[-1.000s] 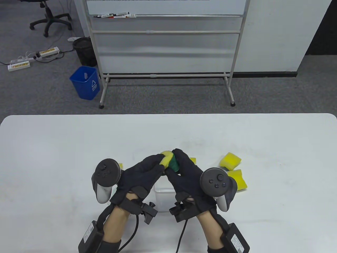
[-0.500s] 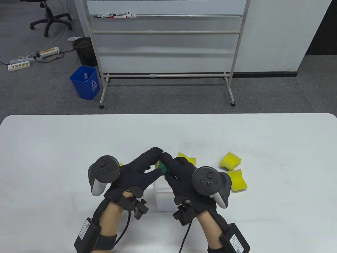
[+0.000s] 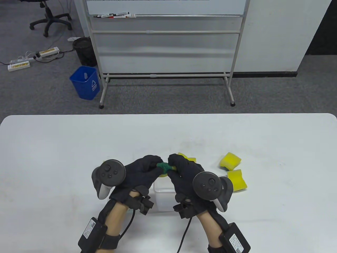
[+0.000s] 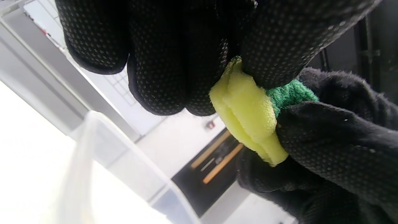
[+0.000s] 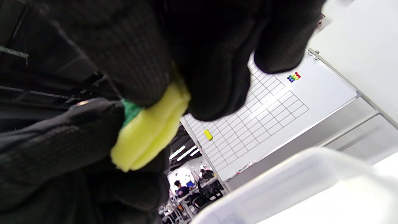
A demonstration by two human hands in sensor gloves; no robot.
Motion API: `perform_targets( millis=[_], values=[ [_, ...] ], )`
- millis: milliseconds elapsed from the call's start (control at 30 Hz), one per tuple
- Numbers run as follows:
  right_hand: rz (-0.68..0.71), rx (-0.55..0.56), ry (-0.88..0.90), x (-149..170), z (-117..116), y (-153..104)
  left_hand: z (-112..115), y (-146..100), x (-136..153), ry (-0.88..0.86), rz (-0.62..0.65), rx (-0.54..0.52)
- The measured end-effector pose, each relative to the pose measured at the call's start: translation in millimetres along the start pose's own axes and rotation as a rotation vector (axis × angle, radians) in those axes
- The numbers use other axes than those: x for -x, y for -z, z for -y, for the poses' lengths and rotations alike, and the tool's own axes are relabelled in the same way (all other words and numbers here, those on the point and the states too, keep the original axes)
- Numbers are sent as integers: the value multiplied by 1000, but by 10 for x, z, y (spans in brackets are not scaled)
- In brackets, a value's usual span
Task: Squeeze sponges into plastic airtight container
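Observation:
Both gloved hands squeeze one folded yellow-and-green sponge (image 3: 164, 168) between them, just above the far rim of a clear plastic container (image 3: 164, 196). My left hand (image 3: 147, 168) grips it from the left, my right hand (image 3: 179, 164) from the right. In the left wrist view the sponge (image 4: 248, 115) is folded yellow side out, pinched by black fingertips (image 4: 168, 77), with the container rim (image 4: 102, 140) below. The right wrist view shows the same squeezed sponge (image 5: 149, 130) above the container's edge (image 5: 295, 177).
Three loose yellow sponges lie on the white table: one behind my right hand (image 3: 188, 158), two to the right (image 3: 230, 161) (image 3: 237, 179). A whiteboard stand (image 3: 165, 52) and a blue bin (image 3: 84, 82) stand on the floor beyond the table.
The hands lowered the sponge toward the container and squeezed it tighter. It showed mostly yellow a second ago; now it is folded small with the green side up.

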State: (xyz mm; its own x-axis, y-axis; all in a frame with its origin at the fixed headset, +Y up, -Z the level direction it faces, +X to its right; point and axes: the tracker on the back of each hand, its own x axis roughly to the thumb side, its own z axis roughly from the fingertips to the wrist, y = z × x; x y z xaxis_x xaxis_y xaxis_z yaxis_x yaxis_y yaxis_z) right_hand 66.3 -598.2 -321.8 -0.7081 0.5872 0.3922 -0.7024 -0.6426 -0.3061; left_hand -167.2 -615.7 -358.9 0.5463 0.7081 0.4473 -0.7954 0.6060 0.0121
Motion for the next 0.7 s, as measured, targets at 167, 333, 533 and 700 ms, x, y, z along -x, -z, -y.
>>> perform_targets(
  millis=[167,333,533,700],
  values=[
    [-11,-16,-96,-2,-1,6,-51,-12,-7,167,-8,-16],
    [-19,-66,-206,-5,-73,9,-118,-15,45,270,-46,-26],
    [20,-117,-313,-36,-205,-2,-105,-14,73,284,-54,-33],
    [67,-143,-410,-86,-322,-29,-68,-12,64,329,-52,-31]
  ],
)
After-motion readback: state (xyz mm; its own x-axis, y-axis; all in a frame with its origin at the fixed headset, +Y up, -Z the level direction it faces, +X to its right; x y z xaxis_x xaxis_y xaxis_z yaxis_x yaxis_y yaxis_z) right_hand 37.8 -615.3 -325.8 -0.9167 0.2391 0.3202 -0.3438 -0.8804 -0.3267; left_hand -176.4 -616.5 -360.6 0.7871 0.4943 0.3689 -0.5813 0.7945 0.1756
